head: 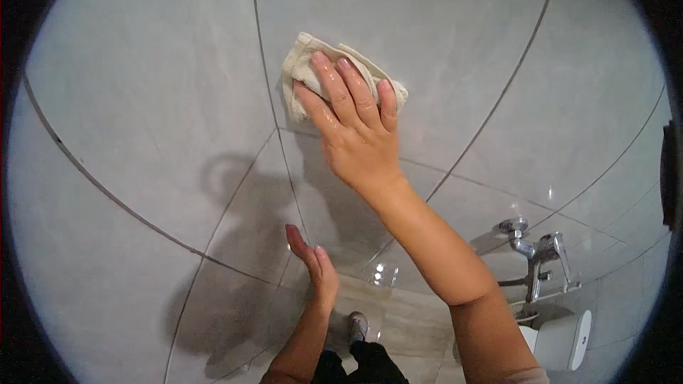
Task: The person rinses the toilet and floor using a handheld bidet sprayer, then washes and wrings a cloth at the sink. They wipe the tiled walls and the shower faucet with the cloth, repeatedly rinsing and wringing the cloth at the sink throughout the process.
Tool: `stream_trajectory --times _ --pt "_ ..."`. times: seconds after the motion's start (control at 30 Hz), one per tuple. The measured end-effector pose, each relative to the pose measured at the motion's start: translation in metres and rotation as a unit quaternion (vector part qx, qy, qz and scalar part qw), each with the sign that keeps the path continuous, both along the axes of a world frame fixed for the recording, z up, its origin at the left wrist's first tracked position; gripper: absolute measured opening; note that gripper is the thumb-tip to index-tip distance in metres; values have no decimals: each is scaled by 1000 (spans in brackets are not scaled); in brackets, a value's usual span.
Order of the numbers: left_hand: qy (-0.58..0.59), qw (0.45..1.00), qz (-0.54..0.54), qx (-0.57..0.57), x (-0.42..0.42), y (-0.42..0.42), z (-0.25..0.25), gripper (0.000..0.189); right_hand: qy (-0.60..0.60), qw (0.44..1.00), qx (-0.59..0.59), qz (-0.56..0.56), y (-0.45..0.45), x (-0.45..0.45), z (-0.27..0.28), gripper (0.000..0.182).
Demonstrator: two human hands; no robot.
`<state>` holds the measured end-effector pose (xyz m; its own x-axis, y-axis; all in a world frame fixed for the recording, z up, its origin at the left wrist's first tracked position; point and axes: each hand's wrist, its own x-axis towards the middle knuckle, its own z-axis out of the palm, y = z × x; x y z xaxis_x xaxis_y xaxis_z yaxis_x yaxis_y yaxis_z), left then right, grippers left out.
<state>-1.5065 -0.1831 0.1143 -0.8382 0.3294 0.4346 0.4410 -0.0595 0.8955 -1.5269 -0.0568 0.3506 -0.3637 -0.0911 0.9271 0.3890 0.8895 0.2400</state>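
Note:
My right hand (pixel 357 117) lies spread over a folded cream terry cloth (pixel 296 64), pressing it flat against the grey wall tiles (pixel 427 21). Wet fingers show on top of the cloth, one of them partly tucked under a fold. Lower down, my left hand (pixel 318 272) is held up near the wall with nothing in it, its fingers apart. It is seen edge-on, and whether the fingertips touch the tiles I cannot tell.
A chrome mixer tap (pixel 539 258) juts from the wall at the lower right, above a white toilet cistern (pixel 560 338). Below are a shoe (pixel 358 325) and beige floor tiles (pixel 416 314). A dark object (pixel 668 176) shows at the right rim.

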Motion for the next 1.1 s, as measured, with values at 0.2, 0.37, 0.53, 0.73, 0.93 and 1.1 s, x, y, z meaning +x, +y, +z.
stream_trajectory --times 0.2,0.37,0.53,0.73,0.93,1.1 --pt "-9 1000 18 4 14 9 -52 74 0 1000 18 3 7 4 -18 34" --pt "-84 992 2 93 11 30 -117 85 -32 995 -25 89 1 -7 -109 37" --pt "-37 994 10 103 16 41 -217 80 -217 969 34 108 3 12 -326 41" --pt "99 991 -10 94 18 59 -320 72 -462 857 219 65 56 105 -523 40" --pt "150 983 -63 84 35 60 -344 68 -154 974 164 -8 68 139 -484 31" --pt "236 964 -105 64 47 58 -290 64 -48 959 270 -69 69 117 -265 25"
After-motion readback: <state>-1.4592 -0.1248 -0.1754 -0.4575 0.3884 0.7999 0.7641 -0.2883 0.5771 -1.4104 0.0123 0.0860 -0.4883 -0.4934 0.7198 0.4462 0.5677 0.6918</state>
